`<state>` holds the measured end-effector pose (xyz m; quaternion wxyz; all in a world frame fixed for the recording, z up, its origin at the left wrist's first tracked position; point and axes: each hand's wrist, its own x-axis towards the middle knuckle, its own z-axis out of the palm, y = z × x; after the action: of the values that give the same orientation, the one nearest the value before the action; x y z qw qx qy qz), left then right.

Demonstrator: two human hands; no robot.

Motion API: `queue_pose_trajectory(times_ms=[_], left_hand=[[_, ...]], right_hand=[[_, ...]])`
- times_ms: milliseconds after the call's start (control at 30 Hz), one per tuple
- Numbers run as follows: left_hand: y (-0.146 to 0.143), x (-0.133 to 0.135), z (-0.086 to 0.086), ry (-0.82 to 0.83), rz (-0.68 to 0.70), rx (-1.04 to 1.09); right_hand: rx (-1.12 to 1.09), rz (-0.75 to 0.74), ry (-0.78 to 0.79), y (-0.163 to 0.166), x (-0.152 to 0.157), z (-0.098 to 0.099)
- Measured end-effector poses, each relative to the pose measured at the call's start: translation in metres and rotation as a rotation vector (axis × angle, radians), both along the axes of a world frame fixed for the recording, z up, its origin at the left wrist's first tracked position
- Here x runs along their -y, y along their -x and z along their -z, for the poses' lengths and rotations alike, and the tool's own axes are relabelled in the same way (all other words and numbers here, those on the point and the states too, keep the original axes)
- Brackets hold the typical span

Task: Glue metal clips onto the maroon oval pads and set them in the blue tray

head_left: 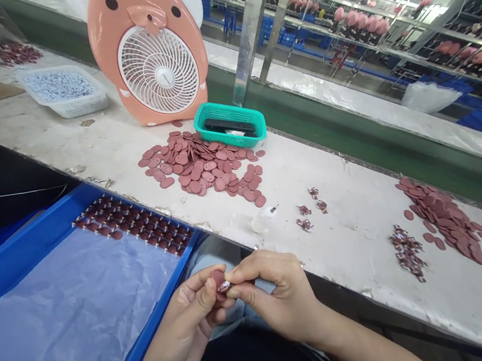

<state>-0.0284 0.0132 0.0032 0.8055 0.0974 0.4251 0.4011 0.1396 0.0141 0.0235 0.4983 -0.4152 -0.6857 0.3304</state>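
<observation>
Betw. 2 hands (274, 294): 1 maroon disc (218, 278)

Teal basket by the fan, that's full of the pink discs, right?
No, the head view shows the teal plastic basket holding a black object, not discs. The pink discs lie piled on the bench beside it. It is next to the pig-shaped fan.

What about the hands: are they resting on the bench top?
No, the left hand and right hand are held together in front of the bench, pinching a small reddish disc between them.
</observation>
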Motion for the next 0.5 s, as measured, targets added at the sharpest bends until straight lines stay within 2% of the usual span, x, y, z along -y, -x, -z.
queue_pose_trajectory(times_ms=[333,500], left_hand=[[-0.0035,-0.0039,-0.0083,0.010,-0.026,-0.022],[-0.0034,-0.0036,-0.0038,0.002,-0.023,-0.015]], right_hand=[[-0.010,-0.006,0.021,-0.0007,-0.0008,0.0024],[-0.011,-0.007,0.026,0.0001,-0.0012,0.0047]])
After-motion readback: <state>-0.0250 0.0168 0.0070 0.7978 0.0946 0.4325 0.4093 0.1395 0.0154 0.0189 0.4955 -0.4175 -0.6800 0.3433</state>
